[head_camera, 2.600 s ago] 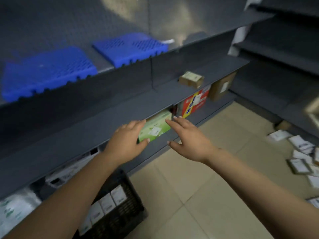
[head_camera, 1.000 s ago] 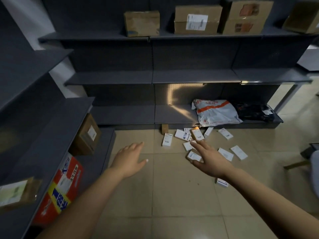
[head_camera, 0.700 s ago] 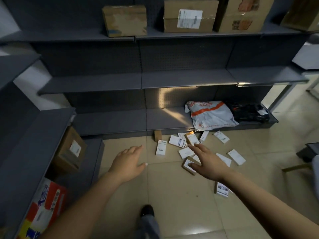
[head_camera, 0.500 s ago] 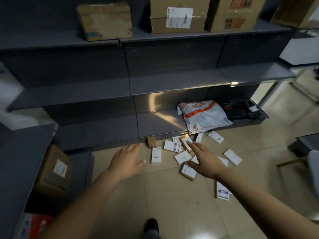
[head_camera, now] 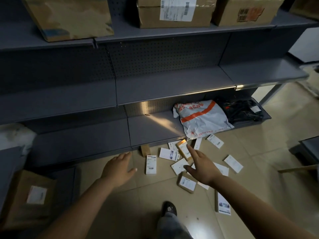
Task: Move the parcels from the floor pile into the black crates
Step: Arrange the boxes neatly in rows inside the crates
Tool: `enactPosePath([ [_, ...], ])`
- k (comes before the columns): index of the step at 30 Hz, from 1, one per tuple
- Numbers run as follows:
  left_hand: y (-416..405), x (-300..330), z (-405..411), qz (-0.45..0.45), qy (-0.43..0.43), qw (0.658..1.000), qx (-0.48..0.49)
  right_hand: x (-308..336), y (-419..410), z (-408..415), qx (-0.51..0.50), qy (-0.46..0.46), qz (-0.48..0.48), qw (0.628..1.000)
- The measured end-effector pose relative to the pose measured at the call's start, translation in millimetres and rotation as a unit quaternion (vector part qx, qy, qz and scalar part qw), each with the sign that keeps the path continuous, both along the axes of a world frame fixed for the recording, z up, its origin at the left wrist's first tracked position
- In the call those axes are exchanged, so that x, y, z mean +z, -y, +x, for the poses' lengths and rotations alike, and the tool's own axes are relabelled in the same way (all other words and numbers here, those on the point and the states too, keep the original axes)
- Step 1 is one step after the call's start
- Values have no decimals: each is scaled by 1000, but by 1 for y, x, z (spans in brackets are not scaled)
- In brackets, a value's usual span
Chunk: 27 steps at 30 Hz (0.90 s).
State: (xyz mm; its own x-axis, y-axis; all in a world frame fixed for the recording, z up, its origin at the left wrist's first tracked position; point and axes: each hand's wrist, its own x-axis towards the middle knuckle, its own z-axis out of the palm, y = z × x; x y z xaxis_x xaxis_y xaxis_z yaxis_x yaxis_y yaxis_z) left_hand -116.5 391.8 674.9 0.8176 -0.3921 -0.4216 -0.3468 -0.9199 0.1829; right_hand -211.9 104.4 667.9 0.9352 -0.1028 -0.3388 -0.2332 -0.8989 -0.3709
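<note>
Several small parcels with white labels lie scattered on the tiled floor in front of the bottom shelf. One white-labelled parcel (head_camera: 151, 164) lies upright at the left of the pile, a brown one (head_camera: 187, 184) nearer me. My right hand (head_camera: 201, 167) reaches out above the pile, fingers straight, holding nothing. My left hand (head_camera: 119, 168) hovers open over bare floor to the left of the pile. No black crate is in view.
Grey metal shelving (head_camera: 155, 90) runs across the view. A grey and orange mailer bag (head_camera: 202, 118) and a black bag (head_camera: 240, 111) lie on the bottom shelf. Cardboard boxes (head_camera: 174, 11) stand on the top shelf, another box (head_camera: 29, 197) at lower left. My foot (head_camera: 170, 208) is on the floor.
I have turned away from the left shelves and crate and stepped toward the floor pile. Both hands have come closer to the parcels and stayed empty.
</note>
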Motion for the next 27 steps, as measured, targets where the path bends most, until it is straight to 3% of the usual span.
enactPosePath([
  [8,31,-42,82,-15,-7,998,63,-60,22,108,33,-76,8,997],
  [14,41,-116,131,-38,-45,992,114,-128,12,167,12,-113,3,993],
  [20,35,-237,150,-29,-99,987,123,-254,-11,213,-55,-128,29,990],
  [27,33,-413,174,23,-126,985,118,-446,-36,223,-19,-155,4,988],
])
